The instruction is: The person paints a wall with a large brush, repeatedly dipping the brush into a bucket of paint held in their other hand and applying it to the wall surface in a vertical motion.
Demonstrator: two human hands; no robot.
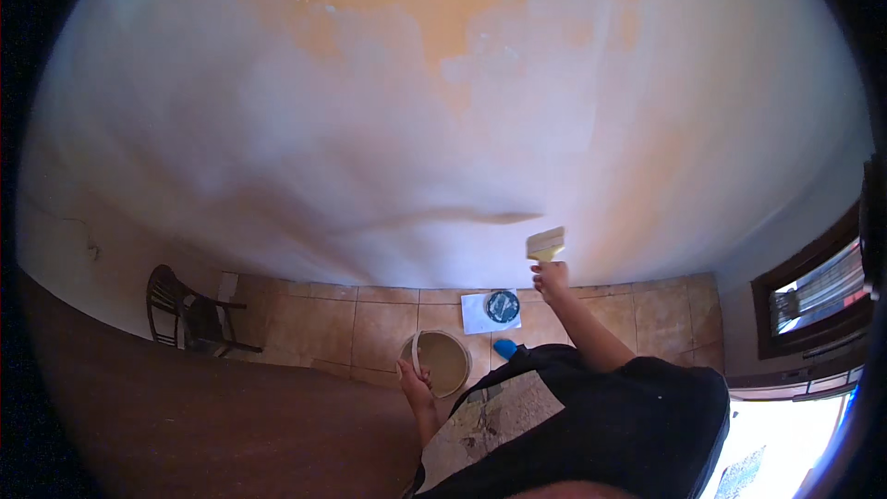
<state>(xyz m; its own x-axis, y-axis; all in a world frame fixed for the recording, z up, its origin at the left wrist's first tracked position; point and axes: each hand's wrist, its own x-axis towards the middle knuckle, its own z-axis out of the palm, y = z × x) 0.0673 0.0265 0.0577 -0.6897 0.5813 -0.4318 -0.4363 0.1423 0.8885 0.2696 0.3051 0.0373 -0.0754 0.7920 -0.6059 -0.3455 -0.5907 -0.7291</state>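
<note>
A wide, flat paintbrush with light bristles is held upright by its handle in my right hand, close to the wall. The wall is whitish over its lower part, with uneven orange-yellow patches near the top. My left hand grips the pale handle of a round bucket, which hangs or stands before me at the left; which of the two cannot be told. The bucket's inside looks beige.
On the tiled floor a dark round lid or tin lies on a white sheet. A dark wooden chair stands at the left. A brown surface spans the lower left. At the right is a framed window.
</note>
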